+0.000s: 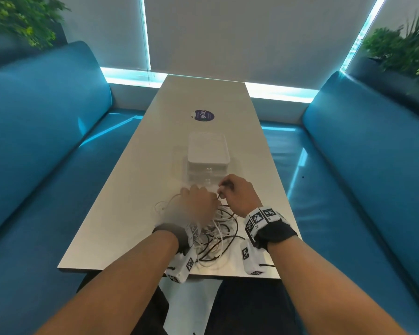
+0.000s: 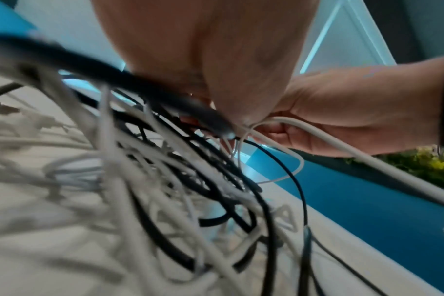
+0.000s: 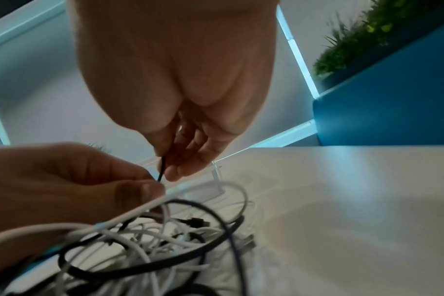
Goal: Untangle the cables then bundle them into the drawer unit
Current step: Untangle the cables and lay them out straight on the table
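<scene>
Blue benches flank a long pale table in a booth with blinds at the far end and plants in both far corners. On the table, past its middle, stands a small clear drawer unit, its drawers apparently shut. Just near of it, by the near edge, lies the tangle of cables, white and black strands looped through each other and not yet sorted.

Both hands work at the far side of the heap, almost touching. The left hand is curled, thumb and fingers gripping a white cable that runs back over the pile. The right hand pinches a thin black cable between thumb and fingertips, the strand taut between the two hands; its other fingers are loosely bent.

The cables look light, limp and springy, likely to drag neighbours along when pulled. The smooth jackets may slip through a light pinch. A plug end seems the best place to take hold, feeding it back through the loops rather than tugging mid-length, which would probably tighten knots. The thin black strand looks the most delicate and wants a gentle pull.
</scene>
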Action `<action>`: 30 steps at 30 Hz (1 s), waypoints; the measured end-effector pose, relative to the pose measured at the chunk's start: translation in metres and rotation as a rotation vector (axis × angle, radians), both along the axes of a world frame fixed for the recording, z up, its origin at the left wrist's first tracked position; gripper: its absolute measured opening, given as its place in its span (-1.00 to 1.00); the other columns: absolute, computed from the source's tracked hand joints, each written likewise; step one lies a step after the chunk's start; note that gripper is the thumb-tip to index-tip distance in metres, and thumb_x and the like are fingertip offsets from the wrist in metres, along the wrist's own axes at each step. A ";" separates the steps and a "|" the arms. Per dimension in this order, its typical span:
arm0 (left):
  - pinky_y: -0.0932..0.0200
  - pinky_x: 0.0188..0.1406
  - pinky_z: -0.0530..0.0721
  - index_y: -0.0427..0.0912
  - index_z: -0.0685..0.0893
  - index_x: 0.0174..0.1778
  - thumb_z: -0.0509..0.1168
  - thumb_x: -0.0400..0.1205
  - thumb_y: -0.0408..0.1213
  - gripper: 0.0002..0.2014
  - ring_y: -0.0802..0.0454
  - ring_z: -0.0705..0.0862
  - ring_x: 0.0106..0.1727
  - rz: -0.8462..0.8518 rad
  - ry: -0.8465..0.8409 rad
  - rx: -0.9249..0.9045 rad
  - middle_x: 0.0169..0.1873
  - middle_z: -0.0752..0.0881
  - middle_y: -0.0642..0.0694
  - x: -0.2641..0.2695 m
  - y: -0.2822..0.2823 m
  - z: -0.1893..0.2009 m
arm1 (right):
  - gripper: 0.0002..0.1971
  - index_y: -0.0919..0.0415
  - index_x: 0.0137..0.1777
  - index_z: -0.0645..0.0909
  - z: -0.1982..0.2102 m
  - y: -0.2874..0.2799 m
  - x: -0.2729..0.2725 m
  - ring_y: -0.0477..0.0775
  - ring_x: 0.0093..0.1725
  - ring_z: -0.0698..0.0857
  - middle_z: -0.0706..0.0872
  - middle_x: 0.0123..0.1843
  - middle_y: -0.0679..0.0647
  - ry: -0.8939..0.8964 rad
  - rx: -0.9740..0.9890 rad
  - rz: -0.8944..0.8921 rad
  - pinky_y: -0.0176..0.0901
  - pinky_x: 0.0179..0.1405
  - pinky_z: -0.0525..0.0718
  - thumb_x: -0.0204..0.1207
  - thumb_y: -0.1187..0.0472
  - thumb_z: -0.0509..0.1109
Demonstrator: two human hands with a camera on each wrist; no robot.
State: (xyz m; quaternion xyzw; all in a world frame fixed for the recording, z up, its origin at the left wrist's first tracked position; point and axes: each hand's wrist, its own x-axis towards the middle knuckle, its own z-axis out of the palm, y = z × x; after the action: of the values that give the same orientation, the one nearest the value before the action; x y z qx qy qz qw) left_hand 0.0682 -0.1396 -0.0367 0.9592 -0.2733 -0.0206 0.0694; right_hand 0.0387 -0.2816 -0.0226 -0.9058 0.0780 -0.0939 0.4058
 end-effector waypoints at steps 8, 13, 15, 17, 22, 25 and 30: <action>-0.14 0.26 0.27 0.11 0.65 0.23 0.11 0.75 -0.25 -0.73 -0.09 0.51 0.24 -0.109 -0.056 0.076 0.16 0.69 0.00 0.008 0.015 -0.006 | -0.84 0.03 0.01 0.63 -0.012 -0.033 -0.013 0.13 -0.05 0.75 0.80 -0.09 0.01 0.138 -0.142 -0.206 -0.01 0.04 0.72 0.58 0.24 0.24; -0.17 0.31 0.26 0.13 0.70 0.20 0.19 0.75 -0.20 -0.77 -0.06 0.56 0.20 -0.168 -0.167 0.140 0.07 0.71 0.04 0.001 0.011 -0.008 | -0.80 0.12 0.07 0.60 0.000 -0.013 -0.020 0.11 -0.07 0.72 0.79 -0.09 0.05 0.096 -0.101 -0.051 -0.09 -0.08 0.59 0.67 0.02 0.24; -0.18 0.32 0.28 0.13 0.70 0.18 0.22 0.73 -0.20 -0.79 -0.06 0.56 0.18 -0.182 -0.209 0.172 0.03 0.70 0.05 0.000 0.011 -0.007 | -0.83 0.07 0.04 0.59 0.008 0.002 -0.015 0.04 -0.12 0.76 0.80 -0.16 -0.01 0.070 0.011 -0.001 -0.03 -0.05 0.71 0.68 0.01 0.24; -0.20 0.34 0.31 0.07 0.68 0.18 0.20 0.72 -0.24 -0.79 -0.08 0.57 0.18 -0.193 -0.221 0.188 0.06 0.70 0.02 -0.001 0.012 -0.007 | -0.87 0.02 0.01 0.60 0.018 0.018 -0.009 0.02 -0.18 0.78 0.79 -0.18 -0.02 0.072 0.120 0.048 0.05 -0.06 0.77 0.67 0.04 0.25; -0.14 0.34 0.32 0.00 0.59 0.24 0.15 0.65 -0.40 -0.70 -0.02 0.55 0.24 -0.216 -0.214 0.106 0.19 0.67 -0.01 -0.004 0.016 -0.009 | -0.86 0.10 0.02 0.58 0.033 0.042 -0.008 -0.05 -0.20 0.66 0.68 -0.18 -0.03 0.128 -0.060 0.221 -0.24 -0.29 0.49 0.69 0.12 0.19; -0.16 0.31 0.32 0.00 0.58 0.27 0.16 0.69 -0.36 -0.71 -0.10 0.58 0.17 -0.174 -0.172 0.164 0.10 0.66 -0.05 -0.001 0.026 -0.011 | -0.77 0.14 0.14 0.50 0.022 0.028 -0.016 0.21 -0.21 0.69 0.72 -0.17 0.18 0.154 -0.337 0.273 -0.02 -0.26 0.57 0.74 0.03 0.10; -0.16 0.27 0.32 0.08 0.64 0.24 0.17 0.77 -0.20 -0.80 -0.11 0.60 0.17 -0.186 -0.131 0.160 0.09 0.67 -0.01 0.002 0.031 -0.013 | -0.76 0.23 0.20 0.46 0.006 -0.010 -0.024 0.38 -0.09 0.71 0.72 -0.02 0.33 0.278 -0.523 0.050 0.14 -0.13 0.68 0.75 0.10 0.07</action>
State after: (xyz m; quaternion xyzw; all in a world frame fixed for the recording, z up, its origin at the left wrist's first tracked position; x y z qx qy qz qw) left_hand 0.0698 -0.1081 -0.0495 0.9315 -0.3624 0.0139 -0.0276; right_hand 0.0146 -0.2915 -0.0169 -0.9854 0.0837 0.0240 0.1465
